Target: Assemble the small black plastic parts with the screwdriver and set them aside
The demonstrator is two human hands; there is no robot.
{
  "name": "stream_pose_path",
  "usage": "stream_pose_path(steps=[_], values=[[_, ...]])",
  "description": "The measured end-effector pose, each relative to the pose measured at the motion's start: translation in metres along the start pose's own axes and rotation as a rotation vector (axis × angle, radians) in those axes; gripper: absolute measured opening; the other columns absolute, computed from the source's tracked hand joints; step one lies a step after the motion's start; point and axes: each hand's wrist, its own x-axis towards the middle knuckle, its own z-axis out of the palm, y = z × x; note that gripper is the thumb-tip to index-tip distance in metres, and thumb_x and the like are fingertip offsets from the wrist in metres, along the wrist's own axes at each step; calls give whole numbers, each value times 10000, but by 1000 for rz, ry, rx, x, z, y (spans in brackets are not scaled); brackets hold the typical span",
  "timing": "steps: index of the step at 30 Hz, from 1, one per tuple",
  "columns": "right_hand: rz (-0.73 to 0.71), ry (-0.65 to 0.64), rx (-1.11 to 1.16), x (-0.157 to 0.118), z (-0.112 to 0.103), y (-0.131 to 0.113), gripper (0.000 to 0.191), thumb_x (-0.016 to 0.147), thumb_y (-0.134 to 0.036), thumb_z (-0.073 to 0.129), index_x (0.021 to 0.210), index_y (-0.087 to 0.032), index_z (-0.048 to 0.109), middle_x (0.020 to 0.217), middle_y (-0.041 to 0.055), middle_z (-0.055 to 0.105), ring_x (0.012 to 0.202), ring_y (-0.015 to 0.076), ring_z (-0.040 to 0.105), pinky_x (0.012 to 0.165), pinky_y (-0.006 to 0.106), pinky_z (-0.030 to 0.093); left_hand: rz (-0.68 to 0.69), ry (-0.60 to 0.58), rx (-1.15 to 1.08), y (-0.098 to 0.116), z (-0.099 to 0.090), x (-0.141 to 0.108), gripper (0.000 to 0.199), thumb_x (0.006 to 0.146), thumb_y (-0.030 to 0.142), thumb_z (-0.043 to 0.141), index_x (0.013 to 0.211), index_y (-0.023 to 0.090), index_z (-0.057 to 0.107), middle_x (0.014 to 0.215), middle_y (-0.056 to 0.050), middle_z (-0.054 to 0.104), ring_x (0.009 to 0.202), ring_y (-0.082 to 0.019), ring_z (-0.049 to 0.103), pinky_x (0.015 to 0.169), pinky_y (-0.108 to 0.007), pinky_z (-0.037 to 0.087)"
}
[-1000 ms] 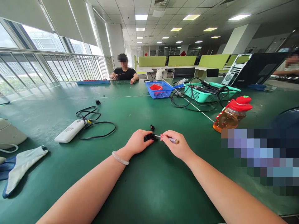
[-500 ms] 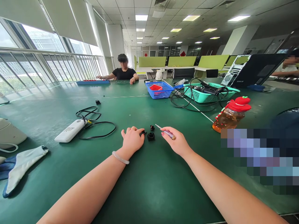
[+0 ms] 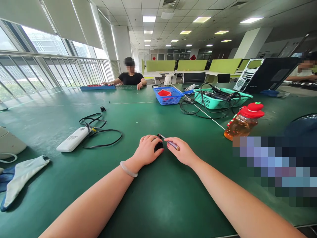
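Observation:
My right hand is closed round the purplish handle of a small screwdriver, with the shaft slanting up and left. The tip meets a small dark part just beyond my left fingers. Curled on the green table, my left hand has thumb and fingers on either side of a black round part. The hand covers much of that part, and any other small piece beneath it is hidden. A pale bangle circles my left wrist.
Left lie a white power bank with a black cable and a glove. A red-lidded bottle stands right. Behind are a blue basket, a green basket with cables, and a seated person.
My left hand has shifted right and closed over the black round part. The screwdriver has moved left, bringing its tip to the small dark part.

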Motion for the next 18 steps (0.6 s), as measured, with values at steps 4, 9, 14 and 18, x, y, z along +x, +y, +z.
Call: stream_pose_path(steps=[4, 9, 14, 18], values=[[-12, -38, -39, -1, -2, -3, 276, 861, -227, 514, 1077, -243, 685, 1057, 50, 659, 947, 192, 635, 874, 354, 501, -68, 9, -6, -1, -2, 0, 234, 860, 318, 571, 1086, 271, 609, 1217, -46, 647, 1212, -266, 518, 1062, -496, 384], [-67, -44, -70, -3, -5, -8, 322, 799, -131, 505, 1005, -250, 721, 1001, 44, 657, 914, 192, 634, 837, 336, 504, -178, 9, -57, -1, -2, 1, 211, 831, 290, 560, 1033, 243, 595, 1183, -72, 648, 1201, -288, 521, 1016, -481, 435], [-101, -59, -82, -5, -6, -12, 333, 780, -99, 502, 965, -252, 733, 966, 39, 652, 853, 181, 627, 798, 319, 499, -253, 26, -23, -2, -2, 3, 171, 831, 281, 534, 991, 237, 577, 1089, -69, 675, 1105, -275, 577, 995, -467, 443], [-127, -78, -110, -6, -6, -13, 338, 774, -88, 503, 955, -248, 739, 930, 38, 646, 816, 177, 612, 774, 318, 495, -322, 48, 13, -3, -3, 3, 162, 828, 275, 520, 978, 240, 570, 1059, -74, 684, 1122, -290, 578, 1012, -496, 420]])
